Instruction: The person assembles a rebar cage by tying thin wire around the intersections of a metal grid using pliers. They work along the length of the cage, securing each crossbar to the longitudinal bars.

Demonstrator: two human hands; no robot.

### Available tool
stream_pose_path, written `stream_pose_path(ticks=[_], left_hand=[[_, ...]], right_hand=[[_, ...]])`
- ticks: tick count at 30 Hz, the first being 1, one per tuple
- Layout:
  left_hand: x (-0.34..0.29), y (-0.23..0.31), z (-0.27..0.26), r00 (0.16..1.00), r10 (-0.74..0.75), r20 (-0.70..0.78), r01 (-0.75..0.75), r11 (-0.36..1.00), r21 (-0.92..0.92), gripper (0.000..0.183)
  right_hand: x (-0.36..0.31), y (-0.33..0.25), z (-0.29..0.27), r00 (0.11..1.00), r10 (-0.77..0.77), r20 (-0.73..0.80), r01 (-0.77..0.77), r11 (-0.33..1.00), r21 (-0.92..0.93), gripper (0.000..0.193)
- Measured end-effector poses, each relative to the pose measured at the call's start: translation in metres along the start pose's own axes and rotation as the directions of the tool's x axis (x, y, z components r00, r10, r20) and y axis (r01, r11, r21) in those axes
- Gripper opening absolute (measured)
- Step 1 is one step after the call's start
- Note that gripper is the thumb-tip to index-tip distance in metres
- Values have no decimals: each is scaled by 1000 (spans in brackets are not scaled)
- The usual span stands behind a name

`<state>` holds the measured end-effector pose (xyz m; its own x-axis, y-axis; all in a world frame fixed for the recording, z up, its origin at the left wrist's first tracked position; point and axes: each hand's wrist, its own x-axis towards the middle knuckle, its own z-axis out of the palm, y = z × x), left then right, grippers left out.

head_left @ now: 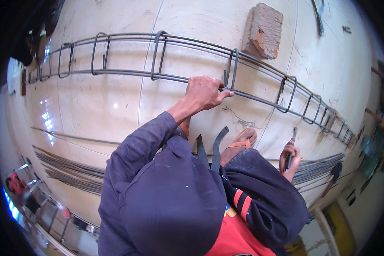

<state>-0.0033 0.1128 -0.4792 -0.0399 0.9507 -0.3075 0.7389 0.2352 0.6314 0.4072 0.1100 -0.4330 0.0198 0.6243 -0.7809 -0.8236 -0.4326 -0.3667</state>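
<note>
A long rebar cage [175,78], made of thin steel bars with square stirrups, runs across the floor in front of me. My left hand [205,91] is closed around its near bar, beside a stirrup [234,70]. Lower on the right, my right hand [289,157] grips a pair of pliers [294,134] by dark handles, jaws pointing away from me and apart from the cage. A loose bent tie wire [245,123] lies on the floor between the cage and my sandalled foot [245,138].
A brick [264,32] stands against the cage's far side. Bundles of loose steel rods [72,168] lie to the left and right of me. Dark wires [318,19] rest on the tiled floor [192,19] at the far right. Metal frames [42,192] stand at the lower left.
</note>
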Motion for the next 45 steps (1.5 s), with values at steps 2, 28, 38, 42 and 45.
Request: stream_pose_path(ticks=[2, 28, 38, 42, 45], left_hand=[[0, 3, 1, 1000, 19, 6, -19, 1000, -15, 53], [-5, -8, 9, 991, 73, -113, -79, 996, -51, 48], [-6, -8, 6, 996, 71, -61, -74, 996, -57, 48], [-7, -10, 6, 994, 84, -72, -89, 994, -65, 46], [-4, -6, 5, 993, 114, -36, -116, 992, -55, 45]], right_hand=[[-23, 5, 41, 987, 138, 82, -95, 914, -394, 42], [39, 224, 402, 374, 848, 376, 591, -531, 608, 32], [33, 259, 412, 683, 702, 204, 442, -618, 650, 38], [41, 263, 412, 574, 771, 275, 471, -586, 659, 43], [63, 239, 392, 761, 649, 10, 396, -477, 785, 27]])
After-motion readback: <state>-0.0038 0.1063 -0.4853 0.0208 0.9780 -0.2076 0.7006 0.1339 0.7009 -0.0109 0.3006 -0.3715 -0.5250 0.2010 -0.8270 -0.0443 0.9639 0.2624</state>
